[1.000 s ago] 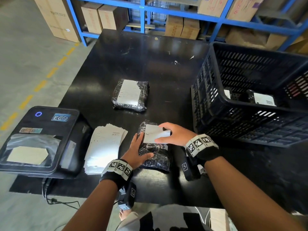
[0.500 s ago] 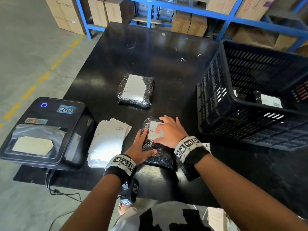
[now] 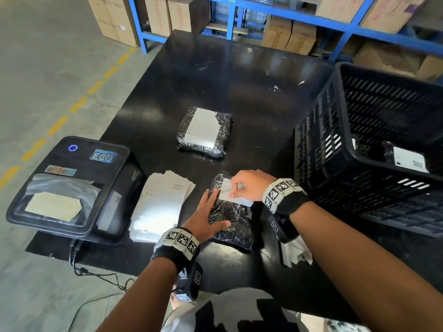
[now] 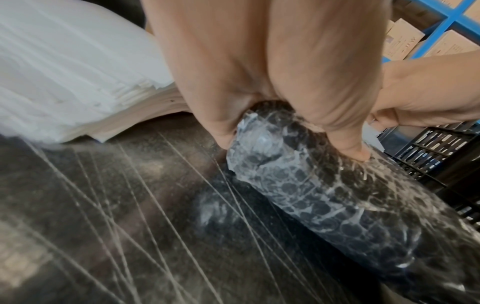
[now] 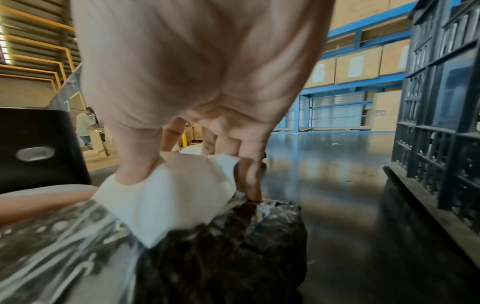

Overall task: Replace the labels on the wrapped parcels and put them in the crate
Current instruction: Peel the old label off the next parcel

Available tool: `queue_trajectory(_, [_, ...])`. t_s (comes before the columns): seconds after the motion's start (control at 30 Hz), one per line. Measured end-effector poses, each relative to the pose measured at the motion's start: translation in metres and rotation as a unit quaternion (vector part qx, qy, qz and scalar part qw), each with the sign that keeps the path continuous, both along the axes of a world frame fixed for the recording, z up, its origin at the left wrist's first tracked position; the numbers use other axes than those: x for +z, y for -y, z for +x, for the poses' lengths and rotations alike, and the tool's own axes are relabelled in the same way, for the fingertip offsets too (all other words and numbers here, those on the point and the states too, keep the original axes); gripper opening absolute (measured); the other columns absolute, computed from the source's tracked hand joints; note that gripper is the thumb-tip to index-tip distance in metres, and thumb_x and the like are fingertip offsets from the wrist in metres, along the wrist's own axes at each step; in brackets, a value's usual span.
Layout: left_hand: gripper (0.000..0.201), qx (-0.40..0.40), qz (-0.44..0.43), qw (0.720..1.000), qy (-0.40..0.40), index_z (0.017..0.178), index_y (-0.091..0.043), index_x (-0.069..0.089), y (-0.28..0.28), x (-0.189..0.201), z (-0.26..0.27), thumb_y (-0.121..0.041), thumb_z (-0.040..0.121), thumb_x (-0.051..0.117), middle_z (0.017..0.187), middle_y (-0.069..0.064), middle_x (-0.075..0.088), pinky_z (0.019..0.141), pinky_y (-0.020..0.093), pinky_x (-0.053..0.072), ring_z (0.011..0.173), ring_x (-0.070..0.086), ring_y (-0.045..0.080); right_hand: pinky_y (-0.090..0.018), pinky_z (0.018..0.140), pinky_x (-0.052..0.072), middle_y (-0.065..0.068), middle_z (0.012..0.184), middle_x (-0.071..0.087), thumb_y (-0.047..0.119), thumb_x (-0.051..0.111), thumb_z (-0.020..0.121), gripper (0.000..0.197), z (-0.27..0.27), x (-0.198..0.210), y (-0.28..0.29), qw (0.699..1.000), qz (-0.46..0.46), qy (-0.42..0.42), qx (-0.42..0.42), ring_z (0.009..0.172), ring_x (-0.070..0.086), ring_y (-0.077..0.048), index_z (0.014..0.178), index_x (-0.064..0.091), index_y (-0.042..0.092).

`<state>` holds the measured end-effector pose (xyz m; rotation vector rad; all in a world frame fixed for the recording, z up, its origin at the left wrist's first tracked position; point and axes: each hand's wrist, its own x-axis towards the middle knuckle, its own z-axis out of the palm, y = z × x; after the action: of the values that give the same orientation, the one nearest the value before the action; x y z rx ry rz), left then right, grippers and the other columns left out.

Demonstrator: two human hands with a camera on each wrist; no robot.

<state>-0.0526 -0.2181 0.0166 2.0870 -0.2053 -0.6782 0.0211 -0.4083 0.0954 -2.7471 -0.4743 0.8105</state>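
Bubble-wrap over black plastic is what we have under our hands: the near parcel (image 3: 230, 219) lies flat on the black table (image 3: 215, 75), left of the crate (image 3: 354, 149) and well apart from it. We judge it soft and light, with a slick, crinkly skin that would slide if pulled one-handed, so we brace it. Our left hand (image 3: 207, 219) lies along the side away from the crate, fingers mostly straight, thumb pressed down on top, steadying without clasping. Our right hand (image 3: 249, 185) pinches the white label (image 5: 166, 195) between thumb and fingers at the parcel's far end; the paper is curled and creased, partly lifted off the wrap, thin enough, we think, to tear if yanked, so a low, slow peel from the freed corner suits it. For carrying, we would take the parcel by its long edges, where the wrap gives a little. A second parcel (image 3: 206, 130) lies farther back, also left of the crate, its label on. A stack of label sheets (image 3: 160, 204) sits beyond the near parcel from the crate, with the printer (image 3: 69, 185) beyond that. Inside the crate a labelled parcel (image 3: 407, 160) already rests.
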Motion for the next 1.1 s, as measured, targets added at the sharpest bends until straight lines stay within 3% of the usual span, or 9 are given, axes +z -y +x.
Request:
queue_trajectory(0.13, [0.098, 0.003, -0.005, 1.000, 0.002, 0.150, -0.034, -0.001, 0.000, 0.000, 0.000, -0.040, 0.082, 0.069, 0.159, -0.006, -0.012, 0.115, 0.036, 0.024, 0.145, 0.012, 0.016, -0.034, 0.081, 0.048, 0.014, 0.095, 0.060, 0.047, 0.065, 0.085, 0.022, 0.012, -0.002, 0.007, 0.998, 0.029, -0.020, -0.047, 0.093, 0.060, -0.016, 0.074, 0.062, 0.028])
queue_trajectory(0.27, [0.099, 0.000, -0.007, 1.000, 0.007, 0.150, -0.034, -0.002, 0.000, 0.000, 0.000, -0.040, 0.082, 0.069, 0.159, -0.005, -0.012, 0.116, 0.036, 0.022, 0.146, 0.010, 0.015, -0.035, 0.080, 0.050, 0.007, 0.098, 0.067, 0.038, 0.066, 0.087, 0.021, 0.023, -0.008, 0.018, 0.991, 0.096, -0.017, -0.094, 0.091, 0.062, -0.016, 0.075, 0.062, 0.022])
queue_trajectory(0.47, [0.100, -0.005, 0.002, 1.000, 0.008, 0.150, -0.034, -0.003, 0.001, 0.000, 0.001, -0.043, 0.081, 0.069, 0.159, -0.005, -0.012, 0.114, 0.033, 0.021, 0.146, 0.009, 0.015, -0.030, 0.051, 0.051, -0.002, 0.070, 0.057, 0.024, 0.067, 0.090, 0.017, 0.027, -0.016, 0.027, 0.964, 0.176, -0.026, -0.195, 0.061, 0.058, -0.018, 0.078, 0.056, 0.017])
queue_trajectory(0.57, [0.099, -0.006, 0.003, 1.000, 0.007, 0.150, -0.035, -0.003, 0.000, 0.000, 0.000, -0.043, 0.082, 0.069, 0.159, -0.006, -0.013, 0.111, 0.027, 0.019, 0.145, 0.008, 0.013, -0.036, 0.060, 0.056, -0.001, 0.078, 0.061, 0.028, 0.069, 0.087, 0.016, 0.025, -0.022, 0.028, 0.959, 0.173, -0.006, -0.223, 0.074, 0.062, -0.022, 0.087, 0.056, 0.019])
queue_trajectory(0.67, [0.099, -0.002, 0.005, 1.000, 0.013, 0.150, -0.036, -0.002, -0.001, 0.000, -0.001, -0.043, 0.082, 0.068, 0.159, -0.005, -0.011, 0.111, 0.028, 0.020, 0.145, 0.008, 0.014, -0.036, 0.077, 0.054, -0.001, 0.102, 0.069, 0.034, 0.072, 0.084, 0.039, 0.020, -0.021, 0.027, 0.946, 0.186, -0.011, -0.264, 0.091, 0.064, -0.020, 0.112, 0.048, 0.020])
queue_trajectory(0.83, [0.097, -0.010, 0.011, 1.000, 0.015, 0.150, -0.037, -0.003, 0.000, 0.000, -0.001, -0.045, 0.082, 0.066, 0.159, -0.005, -0.012, 0.113, 0.035, 0.020, 0.146, 0.007, 0.016, -0.034, 0.093, 0.047, 0.005, 0.136, 0.050, 0.053, 0.070, 0.078, 0.061, 0.007, -0.015, 0.029, 0.947, 0.151, -0.009, -0.285, 0.112, 0.057, -0.019, 0.126, 0.040, 0.030])
queue_trajectory(0.97, [0.097, -0.016, 0.017, 1.000, 0.012, 0.151, -0.035, -0.004, -0.001, 0.001, -0.001, -0.044, 0.084, 0.066, 0.159, -0.004, -0.013, 0.114, 0.035, 0.020, 0.146, 0.009, 0.017, -0.037, 0.102, 0.044, 0.011, 0.136, 0.049, 0.073, 0.068, 0.059, 0.074, -0.006, -0.012, 0.032, 0.951, 0.132, -0.001, -0.279, 0.122, 0.052, -0.013, 0.119, 0.047, 0.037])
queue_trajectory(1.03, [0.097, -0.018, 0.026, 0.999, 0.007, 0.151, -0.034, -0.004, 0.000, 0.003, -0.001, -0.044, 0.084, 0.065, 0.159, -0.003, -0.014, 0.114, 0.036, 0.021, 0.146, 0.009, 0.018, -0.034, 0.097, 0.046, 0.016, 0.128, 0.053, 0.074, 0.070, 0.053, 0.072, -0.013, -0.009, 0.032, 0.949, 0.131, 0.042, -0.283, 0.115, 0.054, -0.008, 0.113, 0.052, 0.040])
queue_trajectory(1.1, [0.097, -0.018, 0.033, 0.999, -0.001, 0.151, -0.034, -0.005, 0.001, 0.003, 0.000, -0.045, 0.084, 0.065, 0.158, -0.004, -0.015, 0.115, 0.036, 0.021, 0.146, 0.009, 0.018, -0.030, 0.088, 0.045, 0.016, 0.117, 0.055, 0.065, 0.075, 0.061, 0.058, -0.021, -0.004, 0.030, 0.942, 0.144, 0.097, -0.286, 0.107, 0.054, -0.004, 0.108, 0.058, 0.037])
